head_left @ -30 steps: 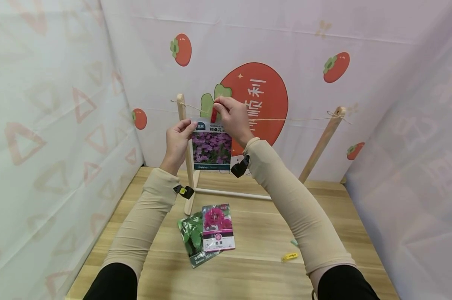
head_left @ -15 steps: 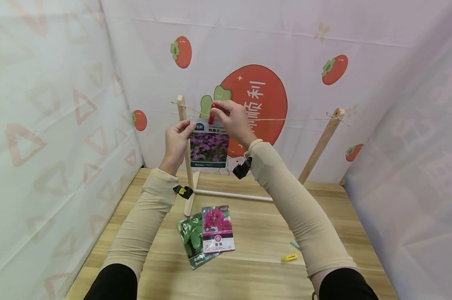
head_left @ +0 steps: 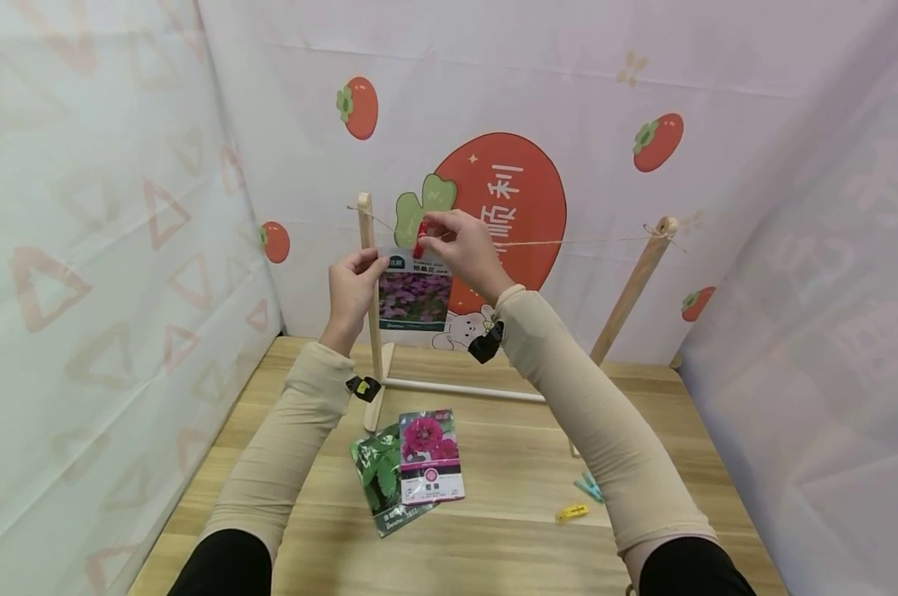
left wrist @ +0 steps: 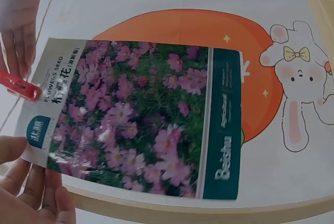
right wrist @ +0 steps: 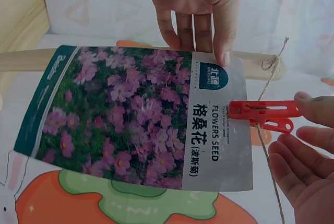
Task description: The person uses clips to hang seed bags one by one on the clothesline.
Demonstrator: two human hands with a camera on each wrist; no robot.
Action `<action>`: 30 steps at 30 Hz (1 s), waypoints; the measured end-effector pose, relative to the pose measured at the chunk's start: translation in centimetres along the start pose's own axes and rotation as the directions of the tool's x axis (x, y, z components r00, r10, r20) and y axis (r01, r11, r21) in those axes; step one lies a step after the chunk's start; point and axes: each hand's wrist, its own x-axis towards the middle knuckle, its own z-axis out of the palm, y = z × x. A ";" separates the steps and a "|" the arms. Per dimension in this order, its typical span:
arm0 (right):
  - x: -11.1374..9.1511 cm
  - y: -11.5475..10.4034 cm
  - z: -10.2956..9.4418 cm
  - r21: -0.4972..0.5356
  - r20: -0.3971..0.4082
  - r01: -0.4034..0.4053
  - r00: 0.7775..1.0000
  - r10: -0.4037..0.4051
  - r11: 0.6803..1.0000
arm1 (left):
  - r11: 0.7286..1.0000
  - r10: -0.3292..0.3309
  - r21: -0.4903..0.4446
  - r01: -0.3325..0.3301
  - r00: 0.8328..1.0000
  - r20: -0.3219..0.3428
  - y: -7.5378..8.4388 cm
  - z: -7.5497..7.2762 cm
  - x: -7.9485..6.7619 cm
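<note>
The upper left corner of a seed packet (head_left: 415, 298) with purple flowers is pinched by my left hand (head_left: 352, 291), its thumb in front. A red clothespin (right wrist: 263, 110) grips the packet's top edge where it meets the twine (right wrist: 274, 182). At the clothespin's handle end, my right hand (head_left: 467, 248) has thumb and fingers on either side. The packet hangs down below the clothespin, near the left wooden post (head_left: 367, 223). In the left wrist view the right hand's fingers show behind the clothespin.
Two more seed packets, one with a pink flower (head_left: 431, 455) overlapping a green-leaf one (head_left: 377, 472), lie on the table (head_left: 493, 538). A yellow clothespin (head_left: 572, 513) and a blue one (head_left: 588, 487) lie near the right forearm. The right post (head_left: 635, 290) leans outward; a white bar (head_left: 463, 389) joins the bases.
The packet has shifted slightly left, and the right hand's fingers have loosened a little around the red clothespin. The left hand stays at the packet's corner.
</note>
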 end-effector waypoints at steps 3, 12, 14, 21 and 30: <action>-0.3 0.1 -0.2 -0.006 0.003 0.020 1.000 -0.020 1.000 | 1.000 0.009 0.028 -0.009 1.000 0.007 -0.1 0.0 -0.2; -1.5 0.3 -1.1 -0.015 -0.010 0.068 0.998 -0.068 0.998 | 0.997 0.049 0.057 -0.048 0.999 -0.015 0.4 -0.5 -0.9; -1.8 0.5 -1.4 0.001 -0.013 0.071 0.997 -0.071 0.997 | 0.996 0.056 0.064 -0.055 0.998 -0.011 0.5 -0.8 -1.1; -3.4 1.1 -2.5 0.017 -0.017 0.087 0.996 -0.087 0.996 | 0.996 0.059 0.073 -0.060 0.998 0.018 0.2 -1.7 -1.9; -6.3 2.6 -2.9 0.051 -0.003 0.082 0.997 -0.082 0.995 | 0.993 0.072 0.092 -0.078 0.995 0.066 -0.3 -2.7 -3.7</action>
